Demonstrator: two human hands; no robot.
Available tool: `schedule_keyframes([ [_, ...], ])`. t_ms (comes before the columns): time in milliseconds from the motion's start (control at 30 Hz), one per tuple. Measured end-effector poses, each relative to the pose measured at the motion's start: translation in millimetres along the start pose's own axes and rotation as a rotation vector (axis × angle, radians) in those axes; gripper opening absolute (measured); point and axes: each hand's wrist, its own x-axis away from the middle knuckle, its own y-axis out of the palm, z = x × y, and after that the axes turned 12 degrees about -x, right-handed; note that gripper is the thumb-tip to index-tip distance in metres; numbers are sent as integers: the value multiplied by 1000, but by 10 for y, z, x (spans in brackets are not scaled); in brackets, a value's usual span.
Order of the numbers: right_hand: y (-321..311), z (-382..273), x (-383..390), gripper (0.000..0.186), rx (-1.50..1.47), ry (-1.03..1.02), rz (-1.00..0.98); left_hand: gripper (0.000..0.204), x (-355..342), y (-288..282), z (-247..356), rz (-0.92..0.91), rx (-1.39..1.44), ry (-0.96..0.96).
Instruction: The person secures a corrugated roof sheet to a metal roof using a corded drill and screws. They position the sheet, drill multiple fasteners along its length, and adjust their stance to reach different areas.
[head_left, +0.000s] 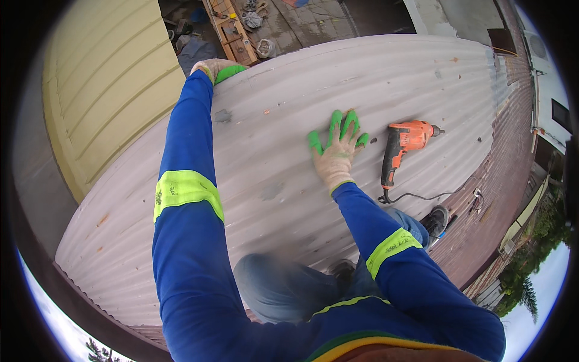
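My left hand [217, 71], in a beige and green glove, reaches to the far edge of the pale corrugated roofing sheet [271, 151], its fingers curled over it. My right hand [338, 151], gloved alike, presses on the sheet with fingers spread. Just right of it lies an orange and black corded drill [408, 137], its cable trailing toward the right edge of the sheet.
My bent legs and dark shoes [435, 220] rest on the roof. Reddish-brown roofing [506, 151] borders the right side. A yellow ribbed panel [102, 90] stands at upper left. Below the far edge show planks [229, 30] and a bag [265, 48] on paving.
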Motion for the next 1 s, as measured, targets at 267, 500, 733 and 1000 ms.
schedule_keyframes([
  [267, 23, 31, 1, 98, -41, -34, 35, 50, -176, 1, -278, -99, 302, 5],
  [500, 30, 32, 1, 98, -50, -47, 52, 53, 61, 175, -12, -201, 502, -12],
  [733, 47, 46, 10, 97, -50, -49, 39, 55, 287, 315, 259, -275, 672, -6],
  [1000, 31, 50, 16, 94, -83, -85, 82, 58, 488, 405, 463, -255, 631, -17],
])
